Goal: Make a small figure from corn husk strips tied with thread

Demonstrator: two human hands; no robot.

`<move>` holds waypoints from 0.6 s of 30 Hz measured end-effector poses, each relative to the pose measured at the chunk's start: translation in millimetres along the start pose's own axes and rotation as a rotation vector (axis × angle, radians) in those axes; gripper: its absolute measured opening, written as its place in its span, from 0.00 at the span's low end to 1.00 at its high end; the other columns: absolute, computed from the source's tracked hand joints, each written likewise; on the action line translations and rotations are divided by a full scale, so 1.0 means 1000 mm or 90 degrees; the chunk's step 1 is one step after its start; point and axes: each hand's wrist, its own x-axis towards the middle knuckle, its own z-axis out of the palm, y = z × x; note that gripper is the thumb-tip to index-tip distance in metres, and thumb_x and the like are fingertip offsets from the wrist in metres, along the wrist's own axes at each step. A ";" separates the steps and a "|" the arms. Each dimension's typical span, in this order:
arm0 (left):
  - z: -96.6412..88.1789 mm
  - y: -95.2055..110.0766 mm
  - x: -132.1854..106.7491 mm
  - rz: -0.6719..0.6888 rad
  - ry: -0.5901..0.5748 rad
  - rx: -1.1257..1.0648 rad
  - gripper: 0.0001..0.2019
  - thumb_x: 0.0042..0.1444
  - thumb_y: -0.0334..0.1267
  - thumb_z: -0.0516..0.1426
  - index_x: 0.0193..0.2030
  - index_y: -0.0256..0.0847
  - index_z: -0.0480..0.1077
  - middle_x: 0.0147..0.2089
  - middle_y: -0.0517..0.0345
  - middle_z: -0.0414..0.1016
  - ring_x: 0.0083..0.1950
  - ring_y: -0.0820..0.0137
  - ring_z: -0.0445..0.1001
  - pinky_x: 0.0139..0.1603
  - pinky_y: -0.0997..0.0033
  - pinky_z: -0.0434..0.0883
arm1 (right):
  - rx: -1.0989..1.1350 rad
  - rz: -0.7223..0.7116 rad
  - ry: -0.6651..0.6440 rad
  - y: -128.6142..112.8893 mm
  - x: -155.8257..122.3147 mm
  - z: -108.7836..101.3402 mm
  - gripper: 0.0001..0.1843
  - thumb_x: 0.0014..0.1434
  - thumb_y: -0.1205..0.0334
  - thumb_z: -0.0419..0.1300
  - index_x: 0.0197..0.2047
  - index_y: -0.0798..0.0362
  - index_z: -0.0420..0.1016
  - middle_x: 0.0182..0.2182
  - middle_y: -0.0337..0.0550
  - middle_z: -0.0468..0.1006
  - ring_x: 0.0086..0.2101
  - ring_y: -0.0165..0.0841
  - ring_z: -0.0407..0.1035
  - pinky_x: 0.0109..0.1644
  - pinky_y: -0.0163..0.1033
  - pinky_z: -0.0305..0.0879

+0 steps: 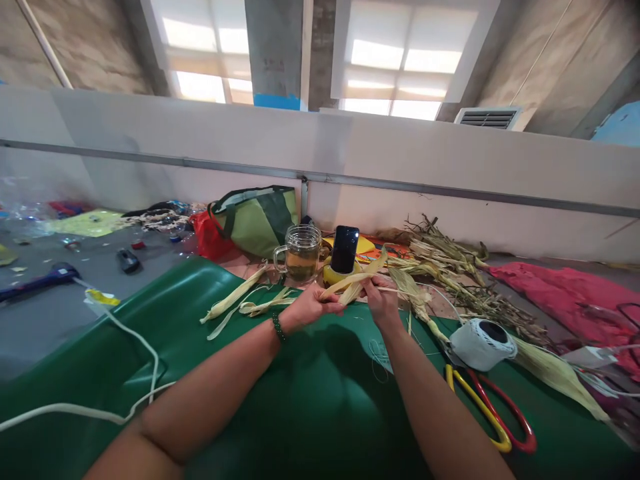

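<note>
Both hands meet over the far edge of a green mat [300, 400], holding strips of pale dried corn husk [350, 283] between them. My left hand [313, 307], with a dark bead bracelet at the wrist, pinches one end of the husk. My right hand [381, 301] grips the other side, its fingers closed and partly hidden by the husk. More corn husks [235, 297] lie on the mat to the left. Just beyond my hands stand a phone [345, 248] propped upright on a yellow base and a glass mug [303, 253] of yellowish liquid.
Scissors [493, 407] with red and yellow handles lie at the right beside a white wrapped roll [483, 345]. A pile of dry stalks [450, 253] is at the back right. A green bag [263, 220] leans by the wall. White cable [145, 343] crosses the mat's left side.
</note>
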 end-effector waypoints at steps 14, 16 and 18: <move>-0.003 -0.002 0.001 -0.031 0.082 -0.108 0.13 0.34 0.42 0.67 0.22 0.34 0.72 0.23 0.60 0.69 0.29 0.75 0.64 0.33 0.74 0.61 | 0.043 0.052 -0.187 -0.017 -0.014 0.011 0.21 0.46 0.45 0.64 0.15 0.53 0.67 0.13 0.35 0.62 0.19 0.26 0.55 0.24 0.34 0.51; -0.003 -0.002 0.002 -0.019 0.119 -0.102 0.12 0.35 0.41 0.66 0.21 0.35 0.72 0.22 0.62 0.68 0.28 0.76 0.63 0.33 0.74 0.61 | 0.085 0.074 -0.225 -0.017 -0.016 0.013 0.19 0.46 0.47 0.64 0.19 0.53 0.70 0.15 0.35 0.65 0.19 0.26 0.57 0.24 0.34 0.51; -0.003 0.000 0.001 -0.018 0.147 -0.082 0.11 0.36 0.41 0.65 0.22 0.35 0.72 0.21 0.63 0.66 0.27 0.77 0.60 0.31 0.75 0.59 | 0.110 0.084 -0.250 -0.017 -0.016 0.012 0.17 0.47 0.48 0.63 0.20 0.53 0.71 0.15 0.36 0.67 0.20 0.26 0.58 0.25 0.33 0.52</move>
